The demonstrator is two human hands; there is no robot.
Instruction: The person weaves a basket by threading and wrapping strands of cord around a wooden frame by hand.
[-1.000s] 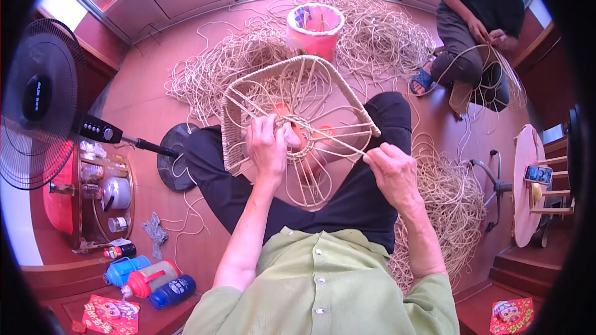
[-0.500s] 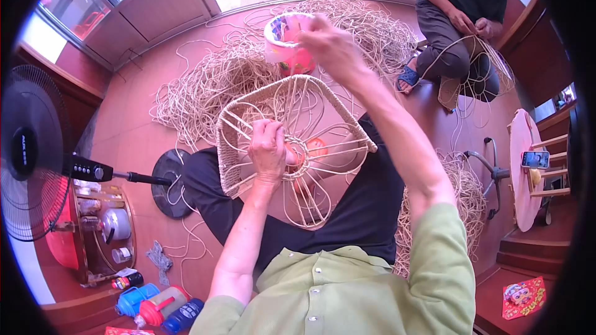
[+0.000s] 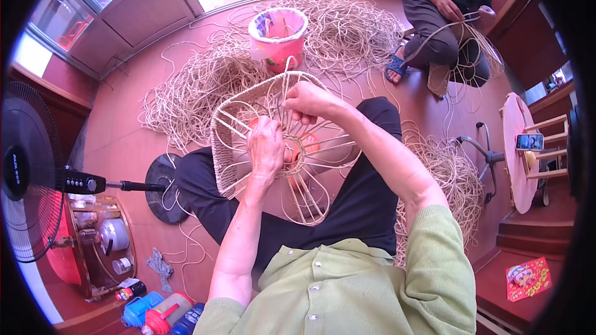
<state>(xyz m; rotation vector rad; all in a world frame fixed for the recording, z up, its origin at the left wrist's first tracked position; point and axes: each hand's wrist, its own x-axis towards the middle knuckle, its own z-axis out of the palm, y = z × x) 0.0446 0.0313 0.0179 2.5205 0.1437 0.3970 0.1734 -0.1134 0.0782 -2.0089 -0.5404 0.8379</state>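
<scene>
A half-woven basket (image 3: 221,160) of pale cord rests between my legs, its woven wall on the left and back and loose spokes around a central ring (image 3: 300,156). My left hand (image 3: 266,147) is closed at the spokes just left of the ring. Over the basket's back part, my right hand (image 3: 308,102) has its fingers bent together at the cords; a looped strand rises beside it. What lies inside the fingers of either hand is too small to tell.
Behind the basket stands a pink bucket (image 3: 277,40) among piles of cord (image 3: 347,25). A co-worker (image 3: 444,9) sits back right, handling cords. A fan (image 3: 28,170) stands left; bottles (image 3: 164,313) lie front left. A round wooden stool (image 3: 516,155) is at right.
My right hand went from the basket's right edge up toward the bucket, then came back down to the cords at the basket's back. My left hand stayed near the ring. The view has shifted.
</scene>
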